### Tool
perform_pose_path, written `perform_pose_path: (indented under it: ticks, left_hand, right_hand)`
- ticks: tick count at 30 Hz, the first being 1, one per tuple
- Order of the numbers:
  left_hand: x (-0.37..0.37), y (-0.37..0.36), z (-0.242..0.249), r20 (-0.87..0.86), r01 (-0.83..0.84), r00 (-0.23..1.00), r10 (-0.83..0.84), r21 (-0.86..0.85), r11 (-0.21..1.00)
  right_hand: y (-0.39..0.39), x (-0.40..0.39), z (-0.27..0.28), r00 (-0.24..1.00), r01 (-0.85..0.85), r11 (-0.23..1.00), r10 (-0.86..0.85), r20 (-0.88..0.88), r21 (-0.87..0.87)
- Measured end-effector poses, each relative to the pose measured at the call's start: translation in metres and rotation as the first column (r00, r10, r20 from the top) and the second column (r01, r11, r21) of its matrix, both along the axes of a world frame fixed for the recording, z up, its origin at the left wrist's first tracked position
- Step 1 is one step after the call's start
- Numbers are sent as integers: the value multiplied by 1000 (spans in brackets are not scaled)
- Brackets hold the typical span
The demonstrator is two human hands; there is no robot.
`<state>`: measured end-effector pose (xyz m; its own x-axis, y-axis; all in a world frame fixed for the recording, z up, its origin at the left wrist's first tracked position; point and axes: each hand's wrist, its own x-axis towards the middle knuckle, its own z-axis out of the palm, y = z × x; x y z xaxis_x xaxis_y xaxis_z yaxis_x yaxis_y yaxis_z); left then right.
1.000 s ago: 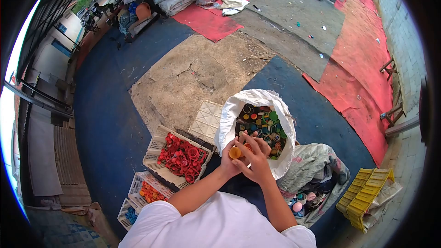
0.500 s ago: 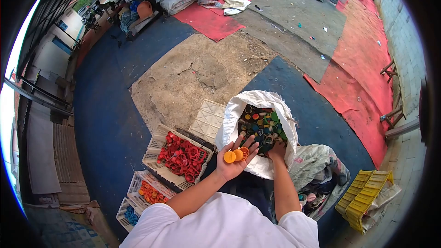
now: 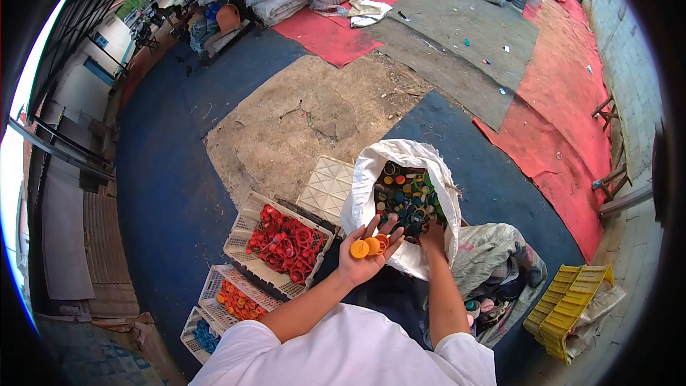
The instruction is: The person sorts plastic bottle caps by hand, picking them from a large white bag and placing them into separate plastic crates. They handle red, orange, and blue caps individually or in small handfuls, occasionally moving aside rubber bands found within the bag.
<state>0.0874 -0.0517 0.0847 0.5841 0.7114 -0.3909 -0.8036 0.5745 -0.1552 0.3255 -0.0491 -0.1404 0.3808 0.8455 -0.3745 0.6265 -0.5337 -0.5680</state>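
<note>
Several orange bottle caps lie in the upturned palm of my left hand, its fingers slightly curled around them. That hand is at the near left rim of a white woven sack. Inside the sack is a heap of mixed bottle caps, mostly dark, green and yellow. My right hand reaches over the sack's near right side into the heap. Its fingertips are hidden among the caps, so I cannot make out what they grip.
Left of the sack stand crates of red caps, orange caps and blue caps. An upturned cream crate lies behind them. To the right are an open grey-white sack and a yellow crate.
The orange caps sit slightly differently in my left palm, and its fingers have shifted a little. My right hand stays in the sack, with caps around it disturbed.
</note>
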Motion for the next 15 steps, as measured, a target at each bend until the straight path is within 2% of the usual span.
perform_pose_path:
  ticks: [4, 10, 13, 15]
  left_hand:
    - [-5, -7, -7, 72, -19, 997, 19, -5, 1000]
    - [-1, -12, -6, 67, -26, 997, 27, -14, 1000]
    - [-1, -15, -6, 71, -22, 997, 21, 0, 1000]
    - [0, -15, -6, 73, -20, 997, 19, 9, 1000]
  right_hand:
    - [-3, -2, -1, 984, 115, 989, -100, -146, 97]
    - [4, -4, 22, 850, 308, 948, -238, -470, 77]
    - [4, -6, 29, 917, 239, 954, -160, -367, 181]
    - [3, -6, 34, 978, 88, 967, -39, -205, 237]
